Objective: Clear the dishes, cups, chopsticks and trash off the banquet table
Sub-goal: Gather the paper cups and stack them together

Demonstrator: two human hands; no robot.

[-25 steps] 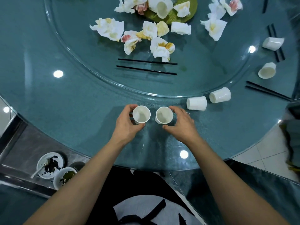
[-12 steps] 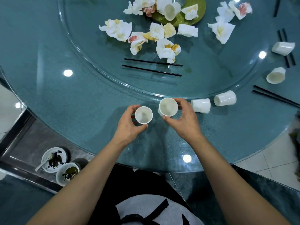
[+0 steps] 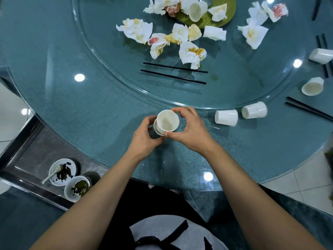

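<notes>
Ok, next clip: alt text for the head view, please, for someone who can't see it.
Two bare hands, left and right, nest one white cup into another above a round glass table. Crumpled napkins, black chopsticks and tipped-over cups lie scattered beyond.

A steel ledge (image 3: 36, 150) runs below the desk (image 3: 90, 114); pale floor tiles (image 3: 297, 181) show at lower right.

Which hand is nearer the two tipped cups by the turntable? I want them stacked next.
Right. The right hand grips the top cup just left of the tipped cups; the left hand is farther left, beyond the stack.
</notes>
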